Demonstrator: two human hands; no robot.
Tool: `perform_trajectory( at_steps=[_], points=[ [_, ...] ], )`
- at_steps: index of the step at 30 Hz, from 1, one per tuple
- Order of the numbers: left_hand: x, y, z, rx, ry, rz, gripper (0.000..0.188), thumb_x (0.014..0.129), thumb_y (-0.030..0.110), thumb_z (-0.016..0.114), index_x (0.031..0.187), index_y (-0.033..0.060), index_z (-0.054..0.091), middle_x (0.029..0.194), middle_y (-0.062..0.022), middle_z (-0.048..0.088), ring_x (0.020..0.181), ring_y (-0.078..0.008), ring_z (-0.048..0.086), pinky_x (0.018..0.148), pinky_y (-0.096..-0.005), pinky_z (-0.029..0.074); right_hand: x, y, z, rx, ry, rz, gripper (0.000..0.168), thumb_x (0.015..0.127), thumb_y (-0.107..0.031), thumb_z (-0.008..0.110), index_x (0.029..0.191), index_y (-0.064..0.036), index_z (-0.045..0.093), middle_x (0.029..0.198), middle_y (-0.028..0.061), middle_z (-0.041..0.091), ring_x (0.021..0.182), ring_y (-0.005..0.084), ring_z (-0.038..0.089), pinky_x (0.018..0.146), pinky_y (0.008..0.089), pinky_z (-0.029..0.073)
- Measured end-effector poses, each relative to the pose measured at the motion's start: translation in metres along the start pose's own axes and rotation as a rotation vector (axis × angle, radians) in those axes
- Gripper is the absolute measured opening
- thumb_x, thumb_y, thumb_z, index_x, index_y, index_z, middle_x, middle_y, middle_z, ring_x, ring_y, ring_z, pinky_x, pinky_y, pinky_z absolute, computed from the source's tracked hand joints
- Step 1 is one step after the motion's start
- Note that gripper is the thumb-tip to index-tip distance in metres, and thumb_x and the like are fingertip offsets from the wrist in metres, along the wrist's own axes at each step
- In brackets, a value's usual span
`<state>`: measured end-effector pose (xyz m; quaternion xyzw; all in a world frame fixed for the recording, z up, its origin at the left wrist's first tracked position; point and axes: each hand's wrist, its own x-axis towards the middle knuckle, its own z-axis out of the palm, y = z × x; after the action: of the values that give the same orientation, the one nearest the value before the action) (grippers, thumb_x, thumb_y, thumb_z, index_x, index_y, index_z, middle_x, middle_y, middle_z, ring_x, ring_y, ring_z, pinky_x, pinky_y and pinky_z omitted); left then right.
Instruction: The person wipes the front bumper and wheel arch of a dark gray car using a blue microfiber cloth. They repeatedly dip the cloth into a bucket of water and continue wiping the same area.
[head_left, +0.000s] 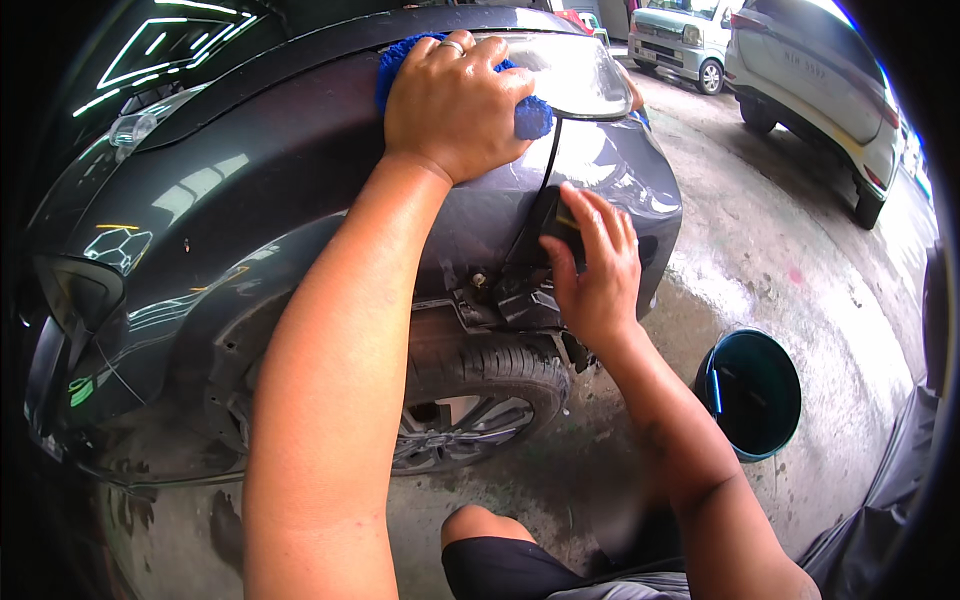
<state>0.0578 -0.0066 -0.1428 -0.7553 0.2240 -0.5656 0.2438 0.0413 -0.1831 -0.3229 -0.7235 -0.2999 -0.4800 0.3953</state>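
Observation:
My left hand (457, 105), wearing a ring, presses a blue microfiber cloth (534, 118) onto the top of a dark car's front fender (300, 142), beside the headlight (581, 71). Parts of the cloth stick out around the fingers. Lower and to the right, my right hand (600, 262) grips a small dark block (561, 223) with a yellow line along it. The block is against the bumper (622, 161) near its seam with the fender; its far side is hidden by the fingers. Below, the wheel arch lining is off and brackets are exposed above the tire (487, 364).
Another person's hand (632, 88) shows past the headlight. A dark teal bucket (750, 394) with a blue-gripped handle stands on the wet concrete floor (750, 255). A side mirror (79, 292) juts out at left. A white car (817, 82) and a silver van (675, 37) are parked behind.

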Motion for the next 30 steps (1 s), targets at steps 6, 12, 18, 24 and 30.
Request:
perform_trajectory(
  at_steps=[6,12,18,24,30],
  points=[
    [-0.001,0.003,0.000,-0.017,-0.017,-0.007,0.037,0.074,0.042,0.094,0.105,0.0228,0.088,0.124,-0.0067,0.079,0.118,-0.0300,0.075,0.105,-0.0467,0.057,-0.021,-0.009,-0.007,-0.022,-0.046,-0.063,0.058,0.095,-0.018,0.080,0.150,-0.007,0.064,0.138,0.0163,0.069,0.125,0.0385,0.066,0.107,0.0497,0.050],
    [-0.002,0.002,0.002,-0.015,-0.012,-0.003,0.035,0.074,0.041,0.093,0.104,0.0224,0.088,0.124,-0.0062,0.079,0.117,-0.0292,0.074,0.104,-0.0466,0.057,-0.011,-0.004,-0.003,-0.017,-0.015,-0.010,0.058,0.095,-0.016,0.079,0.150,-0.007,0.064,0.137,0.0169,0.068,0.123,0.0385,0.065,0.105,0.0491,0.050],
    [0.000,0.001,0.000,-0.023,-0.008,-0.004,0.037,0.073,0.042,0.095,0.103,0.0221,0.088,0.124,-0.0064,0.079,0.119,-0.0305,0.074,0.106,-0.0461,0.056,0.006,0.005,-0.005,-0.037,-0.023,0.001,0.059,0.095,-0.017,0.079,0.151,-0.009,0.063,0.138,0.0166,0.068,0.124,0.0383,0.065,0.106,0.0497,0.050],
    [0.000,0.003,-0.002,-0.025,-0.011,-0.012,0.037,0.071,0.041,0.096,0.103,0.0228,0.088,0.123,-0.0055,0.078,0.117,-0.0301,0.074,0.104,-0.0464,0.056,-0.014,-0.006,-0.009,-0.040,-0.063,-0.055,0.060,0.095,-0.018,0.079,0.152,-0.009,0.062,0.138,0.0163,0.068,0.125,0.0371,0.065,0.106,0.0489,0.050],
    [-0.001,0.004,-0.002,-0.041,-0.016,-0.016,0.035,0.071,0.040,0.095,0.102,0.0230,0.088,0.119,-0.0048,0.078,0.116,-0.0301,0.074,0.103,-0.0465,0.057,-0.012,-0.010,-0.006,-0.023,-0.030,-0.016,0.056,0.096,-0.016,0.078,0.149,-0.007,0.063,0.136,0.0153,0.068,0.122,0.0371,0.064,0.104,0.0495,0.050]
  ],
)
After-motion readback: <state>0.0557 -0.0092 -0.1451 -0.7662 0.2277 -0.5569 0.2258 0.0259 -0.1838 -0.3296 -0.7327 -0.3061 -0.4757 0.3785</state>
